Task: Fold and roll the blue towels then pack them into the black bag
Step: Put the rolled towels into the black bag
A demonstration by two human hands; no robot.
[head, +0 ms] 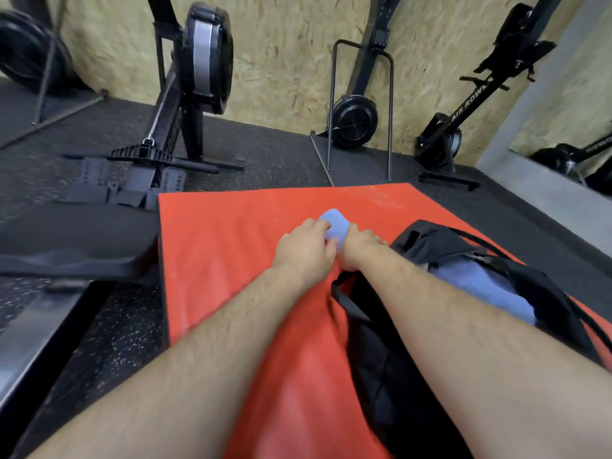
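A small rolled blue towel (pixel 336 221) sits on the red mat (pixel 225 246), held between both hands. My left hand (pixel 306 250) grips its left side with fingers curled over it. My right hand (pixel 359 250) clasps its right side, fingers partly hidden behind the roll. To the right lies the black bag (pixel 397 342), open on the mat, with another blue towel (pixel 480 289) inside it. My right forearm crosses above the bag's opening.
A rowing machine (pixel 185 104) stands at the back left, with its black rail and seat (pixel 76 253) beside the mat's left edge. Two upright rowers (pixel 357 117) lean on the chipboard wall. A mirror (pixel 569 134) is at the right. The floor is dark rubber.
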